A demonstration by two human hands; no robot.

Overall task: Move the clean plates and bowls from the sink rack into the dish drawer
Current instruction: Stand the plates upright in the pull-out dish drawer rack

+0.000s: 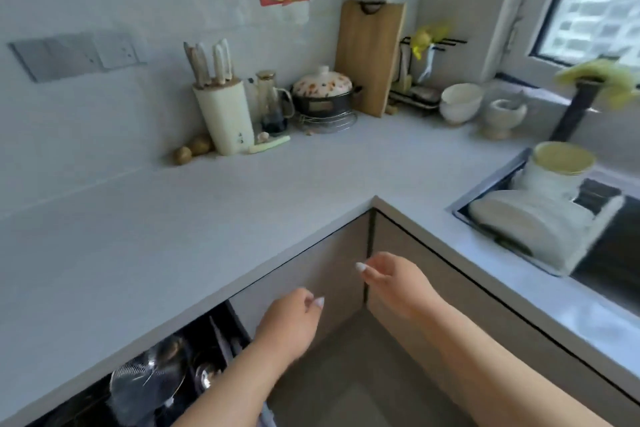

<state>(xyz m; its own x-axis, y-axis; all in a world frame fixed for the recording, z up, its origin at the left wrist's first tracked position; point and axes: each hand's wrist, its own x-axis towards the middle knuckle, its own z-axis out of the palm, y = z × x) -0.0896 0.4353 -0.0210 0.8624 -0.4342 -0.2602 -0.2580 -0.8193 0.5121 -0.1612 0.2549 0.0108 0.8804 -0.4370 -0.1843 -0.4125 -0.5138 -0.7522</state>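
- Two hands, left (pixel 289 326) and right (pixel 391 279), hang loosely curled, holding nothing.
- Plates (pixel 519 222) and a bowl (pixel 557 166) wait at three o'clock; the drawer (pixel 156 378) gapes at seven.
- We judge: grip one plate's rim firmly.

my left hand (pixel 287 326) and right hand (pixel 388 277) hang in open air low in the frame, in the bench (pixel 207 218) corner. bare bench top spreads across the middle. the open drawer (pixel 166 371) at lower left is crowded with metalware. plates (pixel 533 222) pack the sink rack (pixel 512 180) at right.
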